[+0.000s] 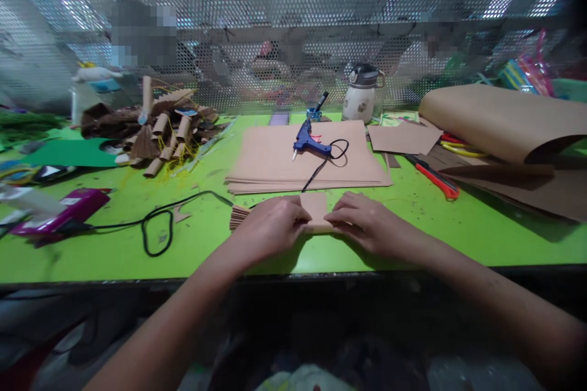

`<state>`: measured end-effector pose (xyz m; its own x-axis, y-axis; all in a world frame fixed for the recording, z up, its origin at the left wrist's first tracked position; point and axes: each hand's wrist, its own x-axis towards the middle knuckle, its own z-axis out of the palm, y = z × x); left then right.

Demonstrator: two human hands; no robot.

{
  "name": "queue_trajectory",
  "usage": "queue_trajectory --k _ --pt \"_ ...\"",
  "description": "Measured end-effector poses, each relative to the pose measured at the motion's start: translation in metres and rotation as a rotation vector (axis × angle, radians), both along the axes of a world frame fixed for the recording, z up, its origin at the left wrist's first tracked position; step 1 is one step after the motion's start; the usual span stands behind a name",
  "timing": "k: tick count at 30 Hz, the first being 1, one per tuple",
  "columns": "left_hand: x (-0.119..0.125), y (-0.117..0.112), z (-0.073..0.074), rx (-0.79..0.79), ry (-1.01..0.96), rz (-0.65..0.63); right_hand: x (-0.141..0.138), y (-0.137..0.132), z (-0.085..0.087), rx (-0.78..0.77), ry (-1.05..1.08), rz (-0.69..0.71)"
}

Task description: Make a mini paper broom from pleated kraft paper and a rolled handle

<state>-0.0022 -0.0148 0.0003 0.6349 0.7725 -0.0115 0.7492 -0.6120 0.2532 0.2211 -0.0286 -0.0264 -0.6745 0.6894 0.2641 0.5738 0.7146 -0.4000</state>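
Both my hands grip a small piece of brown paper (315, 208) near the front edge of the green table (211, 256). Its near edge looks folded or rolled over. My left hand (277, 224) pinches the left end, fingers closed. At the right end, my right hand (367, 220) has its thumb and fingers pressed together on the paper. Beside my left hand lies a pleated paper fan (238, 217), partly hidden by the hand. Just beyond, a blue glue gun (312, 142) rests on a stack of brown paper sheets (266, 159).
Paper rolls with yellow string (172, 134) are heaped at the left. A purple power strip (76, 211) and black cord (158, 220) lie nearer. To the right are a red utility knife (435, 180) and a large folded brown sheet (499, 116). A bottle (360, 95) stands at the back.
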Motion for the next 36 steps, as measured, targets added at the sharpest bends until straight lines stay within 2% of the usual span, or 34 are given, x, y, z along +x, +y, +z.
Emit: queue_trajectory --k 4,12,16,19,22,25,29,32,36 --pt "-0.003 0.004 -0.002 -0.019 -0.022 0.003 0.001 0.011 -0.001 -0.083 0.029 0.037" --pt "-0.005 0.011 -0.002 -0.072 -0.039 -0.02 0.0 0.017 -0.001 -0.112 -0.004 0.002" --pt "-0.001 0.007 0.0 -0.04 -0.036 0.034 0.0 0.018 -0.003 -0.103 -0.032 -0.013" --pt "0.001 0.002 -0.004 0.066 -0.079 0.063 -0.001 0.02 -0.003 -0.084 -0.044 -0.02" --pt "0.002 -0.002 -0.012 0.202 -0.087 -0.005 -0.002 0.022 -0.003 -0.064 -0.059 -0.03" --pt "0.001 -0.003 -0.018 0.272 -0.073 -0.072 -0.003 0.023 -0.005 -0.047 -0.044 -0.059" --pt "0.001 0.001 -0.021 0.27 -0.06 -0.051 -0.003 0.023 -0.008 0.094 0.011 -0.135" --pt "0.002 0.002 -0.018 0.222 -0.063 -0.026 -0.002 0.019 -0.006 0.173 -0.002 -0.089" --pt "0.003 0.004 -0.013 0.183 -0.045 -0.018 0.0 0.013 -0.002 0.169 -0.082 -0.027"
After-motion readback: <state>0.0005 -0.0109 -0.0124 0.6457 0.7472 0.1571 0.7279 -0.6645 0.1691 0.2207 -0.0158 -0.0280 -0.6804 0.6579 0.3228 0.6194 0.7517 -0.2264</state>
